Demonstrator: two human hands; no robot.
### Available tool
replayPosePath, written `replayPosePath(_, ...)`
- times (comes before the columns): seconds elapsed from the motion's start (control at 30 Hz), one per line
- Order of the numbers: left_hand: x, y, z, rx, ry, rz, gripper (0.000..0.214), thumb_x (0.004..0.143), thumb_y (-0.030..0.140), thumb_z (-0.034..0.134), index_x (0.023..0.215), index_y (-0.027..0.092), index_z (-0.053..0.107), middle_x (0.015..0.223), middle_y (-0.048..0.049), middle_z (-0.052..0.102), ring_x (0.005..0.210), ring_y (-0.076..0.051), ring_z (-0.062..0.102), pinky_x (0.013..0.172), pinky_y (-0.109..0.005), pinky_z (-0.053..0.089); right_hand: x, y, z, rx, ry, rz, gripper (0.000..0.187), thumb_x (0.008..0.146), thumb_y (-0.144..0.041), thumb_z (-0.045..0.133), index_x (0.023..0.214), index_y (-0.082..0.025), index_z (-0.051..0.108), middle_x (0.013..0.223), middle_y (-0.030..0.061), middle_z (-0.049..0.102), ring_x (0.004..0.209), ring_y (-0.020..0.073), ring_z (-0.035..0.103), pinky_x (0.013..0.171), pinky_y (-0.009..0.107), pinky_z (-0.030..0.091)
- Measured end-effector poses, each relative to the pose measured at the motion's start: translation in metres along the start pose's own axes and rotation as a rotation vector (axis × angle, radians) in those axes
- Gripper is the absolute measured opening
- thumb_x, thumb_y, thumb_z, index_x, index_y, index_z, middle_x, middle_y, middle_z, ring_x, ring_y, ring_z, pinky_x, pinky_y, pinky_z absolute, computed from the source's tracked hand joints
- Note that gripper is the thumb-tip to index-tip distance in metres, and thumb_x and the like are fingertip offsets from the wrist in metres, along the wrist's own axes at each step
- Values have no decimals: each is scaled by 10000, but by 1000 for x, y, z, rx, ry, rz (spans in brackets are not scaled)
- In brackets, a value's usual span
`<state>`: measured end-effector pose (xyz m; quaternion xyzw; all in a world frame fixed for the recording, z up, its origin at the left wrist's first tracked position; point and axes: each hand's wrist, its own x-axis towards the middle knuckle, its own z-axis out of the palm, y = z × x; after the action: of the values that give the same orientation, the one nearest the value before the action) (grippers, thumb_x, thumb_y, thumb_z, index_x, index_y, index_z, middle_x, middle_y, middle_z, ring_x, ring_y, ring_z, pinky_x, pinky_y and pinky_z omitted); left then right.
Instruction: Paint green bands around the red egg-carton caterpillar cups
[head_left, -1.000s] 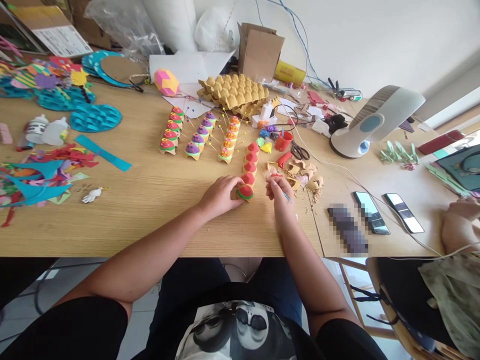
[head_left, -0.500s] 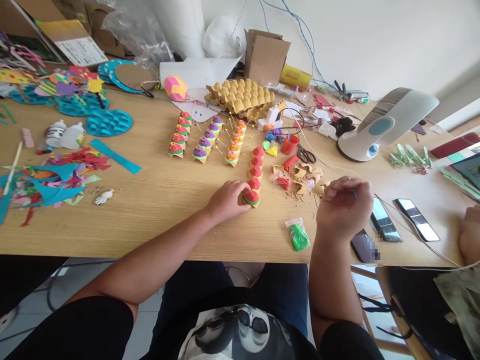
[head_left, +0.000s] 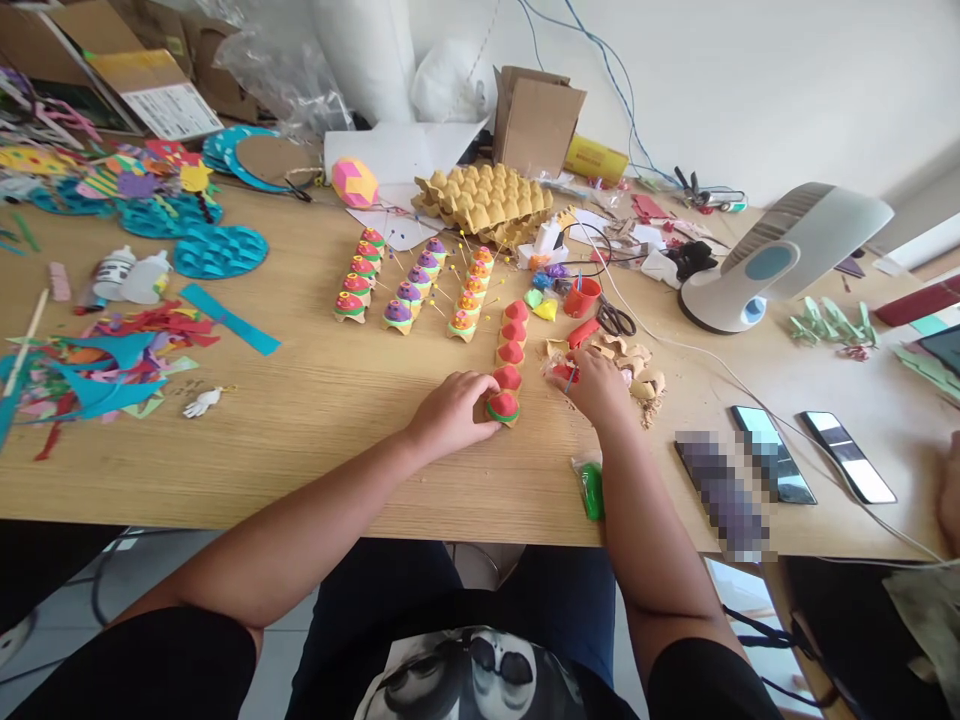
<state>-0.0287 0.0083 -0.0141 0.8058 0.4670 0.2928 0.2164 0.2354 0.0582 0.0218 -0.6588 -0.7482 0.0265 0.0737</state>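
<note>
My left hand point(head_left: 451, 410) is closed on the near end of an egg-carton strip point(head_left: 511, 353) with red-covered bumps. A green band rings the nearest bump. To the right of it, my right hand point(head_left: 598, 388) pinches a thin blue stick point(head_left: 572, 380). The stick's tip is at the red clay point(head_left: 561, 371) in clear plastic, partly hidden by the fingers. Beside my right forearm lies a small bag of green clay point(head_left: 592, 490). Beyond the red strip stand finished-looking strips with red bumps point(head_left: 361, 276), purple bumps point(head_left: 415, 287) and orange bumps point(head_left: 471, 293), with pins around them.
Torn carton pieces point(head_left: 637, 365) and scissors point(head_left: 616, 319) lie past my right hand. A white fan point(head_left: 780, 260) stands at the right, with phones point(head_left: 772, 455) in front. Egg trays point(head_left: 484, 200) are at the back, and colored scraps point(head_left: 112, 370) cover the left side.
My right hand has swung left and forward with the blue stick, from above the table near the phones to the red clay. My left hand stays on the strip.
</note>
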Motion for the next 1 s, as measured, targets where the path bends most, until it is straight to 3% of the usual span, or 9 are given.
replayPosePath(0.17, 0, 0, 1, 20, 8, 16, 383, 783, 276, 830, 1104, 239, 626, 1129, -73, 717, 1085, -295, 660, 944, -440, 535, 6, 5, 3, 23, -34, -19, 345, 972, -428, 641, 1193, -168, 688, 1285, 184, 715, 1196, 356, 653, 962, 433, 498)
replayPosePath(0.37, 1, 1, 0, 9, 12, 10, 387, 773, 284, 842, 1096, 239, 634, 1107, -61, 730, 1060, -289, 669, 938, -442, 531, 5, 7, 2, 33, 24, -34, 276, 973, -406, 634, 1113, -184, 720, 1175, 165, 746, 1100, 332, 672, 883, 402, 501)
replayPosePath(0.53, 1, 0, 0, 13, 15, 22, 389, 774, 294, 847, 1092, 231, 632, 1111, -63, 735, 1061, -289, 673, 945, -442, 529, 5, 9, 2, 49, 163, 79, 359, 962, -383, 641, 1236, -159, 699, 1266, 199, 720, 1144, 361, 651, 942, 445, 497)
replayPosePath(0.67, 1, -2, 2, 5, 23, 24, 406, 770, 291, 850, 1109, 233, 635, 1114, -59, 734, 1073, -290, 675, 951, -439, 530, 2, 10, -15, 79, 231, 126, 312, 969, -362, 618, 1199, -174, 715, 1237, 180, 737, 1087, 346, 664, 907, 442, 501)
replayPosePath(0.77, 1, -1, 1, -9, 6, 13, 400, 778, 305, 850, 1110, 234, 639, 1127, -59, 734, 1089, -293, 673, 961, -442, 529, -16, 8, -43, 93, 182, 50, 255, 981, -409, 605, 1038, -203, 745, 1080, 135, 768, 994, 314, 681, 824, 405, 499)
replayPosePath(0.87, 2, 1, -1, -10, -18, -25, 373, 772, 307, 849, 1078, 240, 647, 1120, -57, 731, 1089, -295, 668, 955, -444, 532, -56, 2, -69, 65, 185, -7, 256, 966, -458, 635, 992, -224, 735, 1000, 104, 758, 882, 281, 683, 770, 388, 489)
replayPosePath(0.93, 2, 2, -1, -6, -29, -49, 371, 766, 317, 854, 1065, 244, 647, 1119, -57, 729, 1090, -298, 663, 944, -443, 535, -88, -2, -71, 21, 196, -4, 294, 954, -499, 658, 1064, -234, 718, 1052, 107, 753, 900, 291, 692, 758, 393, 496)
replayPosePath(1.0, 2, 2, -1, -14, -24, -36, 364, 772, 323, 852, 1059, 246, 643, 1123, -60, 729, 1100, -299, 661, 939, -435, 534, -113, -3, -60, -27, 195, 13, 341, 935, -509, 683, 1131, -230, 696, 1104, 126, 744, 917, 312, 697, 747, 405, 507)
